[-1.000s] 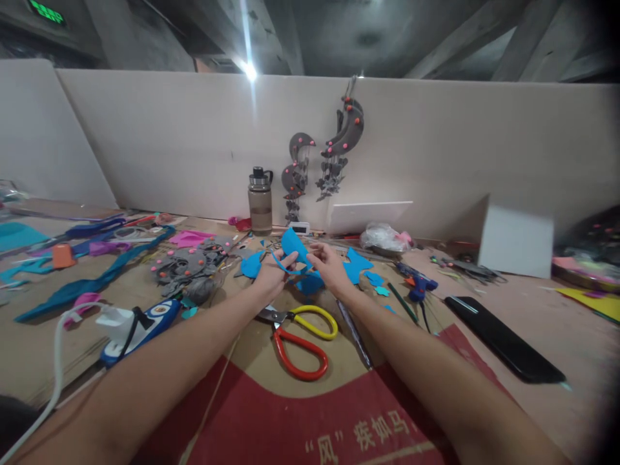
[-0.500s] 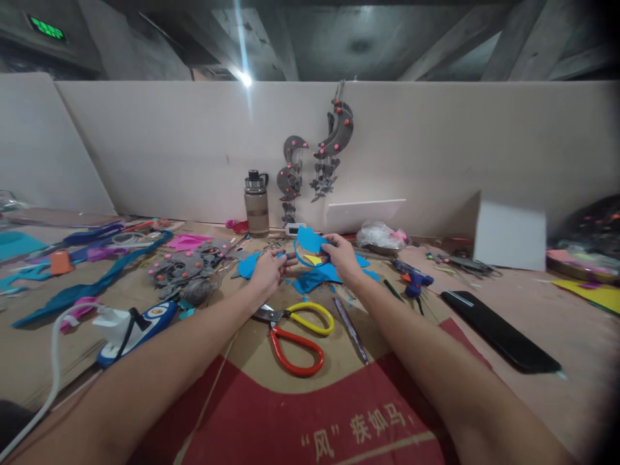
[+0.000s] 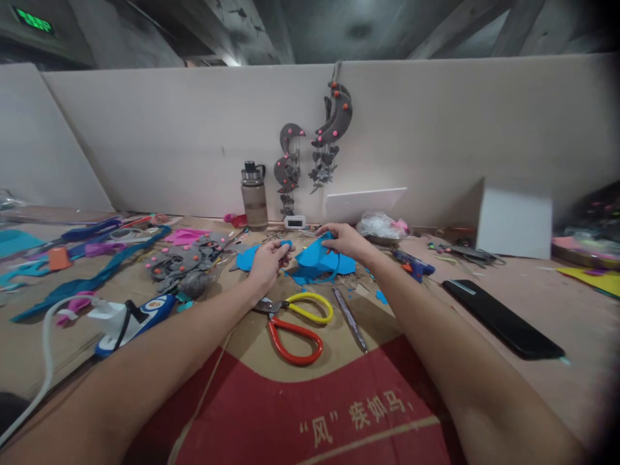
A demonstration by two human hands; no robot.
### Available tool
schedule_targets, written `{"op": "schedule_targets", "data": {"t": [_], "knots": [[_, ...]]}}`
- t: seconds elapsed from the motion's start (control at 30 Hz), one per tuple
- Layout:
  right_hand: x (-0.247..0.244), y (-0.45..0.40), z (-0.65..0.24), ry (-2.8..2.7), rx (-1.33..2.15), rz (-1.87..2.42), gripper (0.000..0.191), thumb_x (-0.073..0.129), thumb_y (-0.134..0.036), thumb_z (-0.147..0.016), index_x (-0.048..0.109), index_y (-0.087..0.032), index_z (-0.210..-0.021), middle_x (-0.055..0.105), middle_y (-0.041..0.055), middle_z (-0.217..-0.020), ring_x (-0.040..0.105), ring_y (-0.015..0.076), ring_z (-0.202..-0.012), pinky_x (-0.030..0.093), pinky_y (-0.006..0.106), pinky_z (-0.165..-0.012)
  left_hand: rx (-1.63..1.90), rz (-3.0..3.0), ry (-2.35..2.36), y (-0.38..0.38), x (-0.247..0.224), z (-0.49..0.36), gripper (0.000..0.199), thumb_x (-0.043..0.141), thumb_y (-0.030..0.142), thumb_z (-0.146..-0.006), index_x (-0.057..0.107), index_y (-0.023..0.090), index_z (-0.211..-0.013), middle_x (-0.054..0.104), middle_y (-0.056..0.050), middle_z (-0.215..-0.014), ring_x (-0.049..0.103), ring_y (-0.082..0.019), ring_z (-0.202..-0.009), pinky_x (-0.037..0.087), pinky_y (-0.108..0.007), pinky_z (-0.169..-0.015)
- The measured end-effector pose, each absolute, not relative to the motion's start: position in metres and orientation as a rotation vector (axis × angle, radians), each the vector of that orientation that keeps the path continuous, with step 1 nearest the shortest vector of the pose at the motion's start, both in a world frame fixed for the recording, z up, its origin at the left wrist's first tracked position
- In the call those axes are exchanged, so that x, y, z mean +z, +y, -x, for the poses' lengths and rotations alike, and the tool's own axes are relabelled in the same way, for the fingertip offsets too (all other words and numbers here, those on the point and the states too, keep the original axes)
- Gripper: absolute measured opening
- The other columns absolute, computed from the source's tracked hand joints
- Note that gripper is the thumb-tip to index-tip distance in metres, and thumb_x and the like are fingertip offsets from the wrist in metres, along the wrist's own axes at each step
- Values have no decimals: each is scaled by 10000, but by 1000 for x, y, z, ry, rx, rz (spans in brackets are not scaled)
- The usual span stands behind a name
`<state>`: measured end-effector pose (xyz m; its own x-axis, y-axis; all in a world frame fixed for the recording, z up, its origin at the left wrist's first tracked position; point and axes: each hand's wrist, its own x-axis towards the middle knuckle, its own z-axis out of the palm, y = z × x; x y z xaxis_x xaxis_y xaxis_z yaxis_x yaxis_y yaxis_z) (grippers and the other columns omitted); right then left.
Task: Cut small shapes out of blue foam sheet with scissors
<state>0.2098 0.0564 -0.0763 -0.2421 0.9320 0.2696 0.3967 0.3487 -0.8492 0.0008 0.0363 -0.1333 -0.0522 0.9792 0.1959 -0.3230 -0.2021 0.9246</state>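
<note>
My left hand (image 3: 265, 266) is closed, with a small blue felt piece (image 3: 287, 244) pinched at its fingertips. More blue felt (image 3: 247, 258) lies just beyond that hand. To the right, my right hand (image 3: 347, 241) grips the upper edge of a blue felt scrap (image 3: 317, 256), its thumb and fingers pressed together over a low pile of blue offcuts. Between my forearms lie large scissors (image 3: 296, 341) with one red and one yellow handle, their blades partly covered by my left wrist. A purple pen (image 3: 349, 320) rests beside them.
Grey felt pieces with pink dots (image 3: 186, 261) and a power strip (image 3: 138, 323) are on the left. A water bottle (image 3: 254, 200) and small white clock (image 3: 294, 223) stand at the back. On the right are a blue glue gun (image 3: 414, 265) and a black phone (image 3: 504, 318).
My right hand has shifted the blue felt down onto the pile; its curved, ring-like strip no longer stands up. A small blue piece now shows at my left fingertips. The view has tilted slightly down.
</note>
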Motion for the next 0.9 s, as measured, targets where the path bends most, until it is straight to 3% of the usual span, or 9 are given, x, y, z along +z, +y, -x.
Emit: {"op": "schedule_targets", "data": {"t": [0.17, 0.27, 0.4, 0.5, 0.6, 0.73, 0.9], "knots": [[-81, 54, -200, -1883, 858, 1130, 363, 680, -55, -708, 636, -151, -1056, 626, -37, -629, 605, 123, -516, 480, 222, -498, 1348, -1282, 896, 29, -135, -3, 308, 825, 373, -633, 656, 151, -763, 643, -13, -738, 547, -96, -609, 430, -206, -529], [-87, 58, -194, -1828, 734, 1044, 347, 702, -97, -694, 633, -169, -1026, 678, -2, -774, 646, 144, -699, 526, 260, -660, 1197, -1321, 876, 26, -139, -5, 328, 818, 416, -642, 670, 161, -786, 640, -3, -728, 568, -116, -614, 474, -241, -549], [-92, 58, -187, -1574, 437, 1024, 308, 696, -187, -712, 620, -168, -1010, 684, 65, -971, 630, 187, -908, 496, 337, -860, 1272, -1262, 877, 30, -143, -6, 303, 829, 374, -634, 687, 151, -782, 639, -8, -679, 558, -110, -568, 467, -235, -533], [-96, 50, -180, -1440, 275, 1025, 189, 633, -258, -773, 621, -168, -938, 663, 69, -906, 595, 188, -831, 478, 331, -815, 1391, -1098, 878, 33, -140, -5, 290, 842, 315, -619, 696, 146, -805, 679, -30, -738, 589, -117, -592, 473, -234, -545], [-105, 41, -167, -1551, 357, 974, 138, 593, -288, -811, 631, -180, -887, 639, 43, -828, 559, 173, -746, 456, 302, -734, 1451, -1023, 847, 35, -138, -4, 284, 857, 259, -595, 698, 139, -798, 691, -32, -756, 596, -115, -616, 482, -234, -579], [-116, 34, -154, -1733, 380, 961, 150, 659, -270, -775, 658, -193, -903, 610, 34, -838, 530, 172, -744, 431, 305, -735, 1448, -1100, 785, 37, -140, -4, 274, 852, 261, -601, 703, 138, -795, 691, -27, -753, 591, -110, -657, 477, -223, -620], [-122, 33, -152, -1727, 380, 1008, 75, 671, -249, -767, 624, -191, -773, 586, 23, -780, 514, 179, -746, 398, 311, -723, 1420, -1251, 727, 37, -143, -5, 255, 824, 280, -643, 706, 139, -820, 688, -28, -770, 577, -104, -673, 474, -224, -664]]}}
